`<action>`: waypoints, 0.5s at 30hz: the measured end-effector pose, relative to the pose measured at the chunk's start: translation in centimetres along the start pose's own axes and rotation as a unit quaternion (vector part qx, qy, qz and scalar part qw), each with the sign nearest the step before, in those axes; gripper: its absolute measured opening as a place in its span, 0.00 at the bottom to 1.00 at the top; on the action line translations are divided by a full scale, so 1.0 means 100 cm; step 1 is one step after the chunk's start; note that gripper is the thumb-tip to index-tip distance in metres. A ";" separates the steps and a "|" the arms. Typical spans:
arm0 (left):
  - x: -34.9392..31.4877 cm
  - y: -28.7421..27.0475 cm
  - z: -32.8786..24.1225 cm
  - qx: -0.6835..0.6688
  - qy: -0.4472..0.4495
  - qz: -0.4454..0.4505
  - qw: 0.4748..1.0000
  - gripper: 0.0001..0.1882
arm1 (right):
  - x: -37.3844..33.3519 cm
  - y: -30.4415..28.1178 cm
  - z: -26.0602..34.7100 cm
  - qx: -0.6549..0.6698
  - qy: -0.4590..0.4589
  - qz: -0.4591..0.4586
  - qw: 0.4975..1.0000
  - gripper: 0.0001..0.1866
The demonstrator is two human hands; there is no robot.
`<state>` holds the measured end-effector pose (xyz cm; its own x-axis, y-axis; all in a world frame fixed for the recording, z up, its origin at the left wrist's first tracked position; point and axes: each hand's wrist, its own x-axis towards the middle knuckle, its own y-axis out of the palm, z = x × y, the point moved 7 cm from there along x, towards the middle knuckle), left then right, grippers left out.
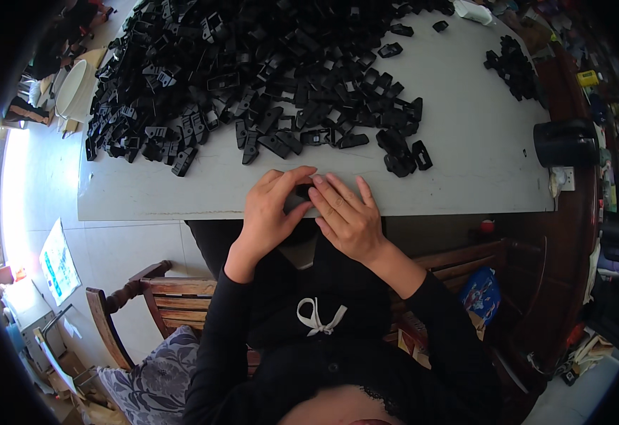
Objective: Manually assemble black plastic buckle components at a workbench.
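Observation:
At the near edge of the table, both hands meet around a small black plastic part, mostly hidden by fingers. My left hand curls around it, with the thumb below and the index finger above. From the other side my right hand presses its fingertips against the same part, its fingers slanting to the upper left. Just beyond the hands spreads a large heap of black plastic parts. Several of these pieces lie together past my right fingers, close to an open rectangular black piece.
The grey table ends just in front of my lap. A smaller cluster of black parts lies at the far right, near a dark container. A wooden bench with a floral cushion is behind me.

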<state>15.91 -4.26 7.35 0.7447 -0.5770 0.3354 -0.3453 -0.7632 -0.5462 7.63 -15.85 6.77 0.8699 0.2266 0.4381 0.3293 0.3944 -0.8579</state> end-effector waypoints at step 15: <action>0.025 -0.017 -0.004 0.349 0.013 -0.063 0.935 0.12 | 0.032 -0.012 -0.063 0.047 0.196 -0.094 0.975 0.14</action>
<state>18.17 -4.56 9.39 0.7375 -0.5089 0.4439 0.2071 -0.4552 -0.8660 12.31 -21.25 7.53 0.8767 -0.2080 0.4336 0.4777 0.4808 -0.7353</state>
